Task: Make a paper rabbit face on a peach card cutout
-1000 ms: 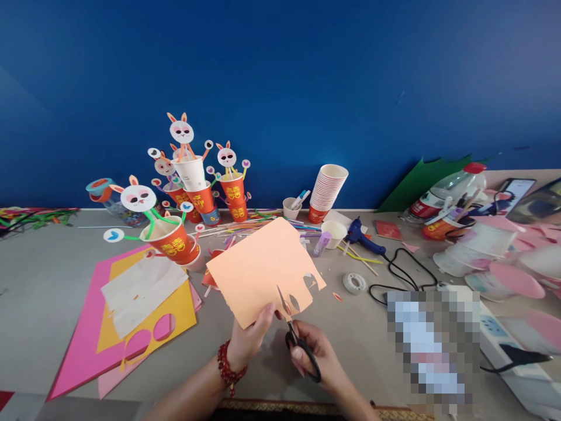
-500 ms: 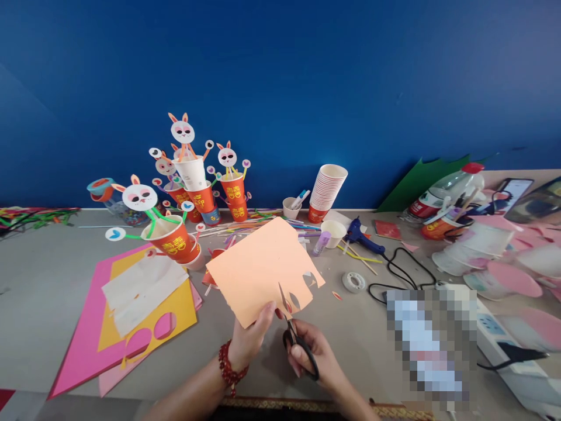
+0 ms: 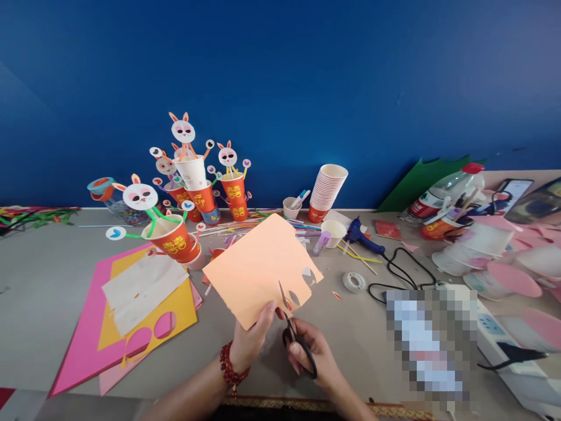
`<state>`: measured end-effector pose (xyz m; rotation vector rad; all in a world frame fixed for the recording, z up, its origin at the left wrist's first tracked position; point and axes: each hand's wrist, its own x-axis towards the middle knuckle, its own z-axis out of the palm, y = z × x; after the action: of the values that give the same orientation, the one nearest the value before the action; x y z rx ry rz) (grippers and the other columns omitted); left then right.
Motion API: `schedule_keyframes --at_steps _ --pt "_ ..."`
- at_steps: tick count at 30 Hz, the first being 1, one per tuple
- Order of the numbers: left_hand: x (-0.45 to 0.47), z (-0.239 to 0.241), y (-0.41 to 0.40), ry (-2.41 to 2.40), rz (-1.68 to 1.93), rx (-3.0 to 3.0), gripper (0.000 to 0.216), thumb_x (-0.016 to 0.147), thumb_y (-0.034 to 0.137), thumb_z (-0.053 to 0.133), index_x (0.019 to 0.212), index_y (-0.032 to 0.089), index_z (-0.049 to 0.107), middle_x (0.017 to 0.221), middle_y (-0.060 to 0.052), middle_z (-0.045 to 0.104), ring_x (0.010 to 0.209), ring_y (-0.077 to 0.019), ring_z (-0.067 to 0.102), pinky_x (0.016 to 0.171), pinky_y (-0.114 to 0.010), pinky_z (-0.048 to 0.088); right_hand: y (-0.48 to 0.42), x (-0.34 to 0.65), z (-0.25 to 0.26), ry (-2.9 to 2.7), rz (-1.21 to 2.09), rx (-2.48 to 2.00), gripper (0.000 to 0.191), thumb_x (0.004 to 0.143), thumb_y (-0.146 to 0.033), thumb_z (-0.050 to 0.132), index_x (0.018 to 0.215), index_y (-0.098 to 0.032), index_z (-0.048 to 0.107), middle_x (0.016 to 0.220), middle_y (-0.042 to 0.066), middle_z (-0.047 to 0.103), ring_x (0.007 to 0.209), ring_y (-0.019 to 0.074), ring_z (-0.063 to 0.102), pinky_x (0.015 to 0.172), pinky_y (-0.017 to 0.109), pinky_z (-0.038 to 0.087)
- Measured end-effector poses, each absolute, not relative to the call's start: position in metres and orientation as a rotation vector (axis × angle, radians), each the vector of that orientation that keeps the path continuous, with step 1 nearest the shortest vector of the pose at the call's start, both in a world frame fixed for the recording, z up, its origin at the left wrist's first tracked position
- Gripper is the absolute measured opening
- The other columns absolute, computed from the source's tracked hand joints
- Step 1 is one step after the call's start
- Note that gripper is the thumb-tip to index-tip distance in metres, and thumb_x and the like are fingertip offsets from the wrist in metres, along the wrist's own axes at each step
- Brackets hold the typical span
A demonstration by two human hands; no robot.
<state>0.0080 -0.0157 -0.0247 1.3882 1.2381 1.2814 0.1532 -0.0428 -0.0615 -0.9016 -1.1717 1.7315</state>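
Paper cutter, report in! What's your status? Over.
Left hand pinches peach paper. Right hand holds black scissors, blades in its lower edge. Cut-out holes beside blades.

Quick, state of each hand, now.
Left hand: closed, pinching the lower edge of the orange paper sheet.
Right hand: closed around the black scissors, blades at the sheet's edge.

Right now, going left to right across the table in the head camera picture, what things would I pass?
Pink paper → peach paper → stack of cups → blue glue gun → plastic bottle → phone.
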Motion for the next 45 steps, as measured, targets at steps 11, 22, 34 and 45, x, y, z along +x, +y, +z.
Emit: schedule_keyframes --at_steps 11,22,34,45 --pt "0.01 -0.032 -0.019 1.26 1.309 1.361 0.033 0.091 0.038 0.053 0.066 0.021 0.067 0.078 -0.003 0.074 0.079 -0.0179 0.071 0.084 -0.027 0.058 -0.044 0.152 -0.064 -1.127 1.756 -0.914 0.059 0.064 -0.074 0.068 0.068 -0.02 0.044 0.052 -0.006 0.046 0.037 0.0056 0.039 0.037 0.019 0.027" --pt "0.013 -0.031 -0.02 1.246 1.308 1.282 0.031 0.09 0.036 0.054 0.066 0.02 0.066 0.072 -0.002 0.073 0.075 -0.0176 0.07 0.081 -0.027 0.057 -0.042 0.154 -0.061 -1.125 1.752 -0.919 0.059 0.065 -0.073 0.068 0.069 -0.019 0.044 0.053 -0.006 0.045 0.039 0.0051 0.037 0.038 0.018 0.029" --pt "0.013 -0.044 -0.022 1.359 1.298 1.212 0.025 0.085 0.039 0.058 0.074 0.02 0.07 0.083 -0.003 0.075 0.086 -0.0198 0.07 0.091 -0.031 0.055 -0.044 0.148 -0.065 -1.103 1.715 -0.894 0.056 0.069 -0.071 0.067 0.068 -0.02 0.042 0.052 -0.007 0.042 0.037 0.0043 0.034 0.037 0.018 0.026" --pt "0.015 -0.053 -0.025 1.416 1.325 1.074 0.029 0.078 0.046 0.064 0.093 0.021 0.067 0.102 -0.009 0.073 0.102 -0.0265 0.067 0.098 -0.042 0.051 -0.045 0.143 -0.066 -1.055 1.688 -0.889 0.056 0.068 -0.071 0.067 0.068 -0.019 0.046 0.055 -0.005 0.044 0.039 0.0056 0.037 0.038 0.018 0.029"
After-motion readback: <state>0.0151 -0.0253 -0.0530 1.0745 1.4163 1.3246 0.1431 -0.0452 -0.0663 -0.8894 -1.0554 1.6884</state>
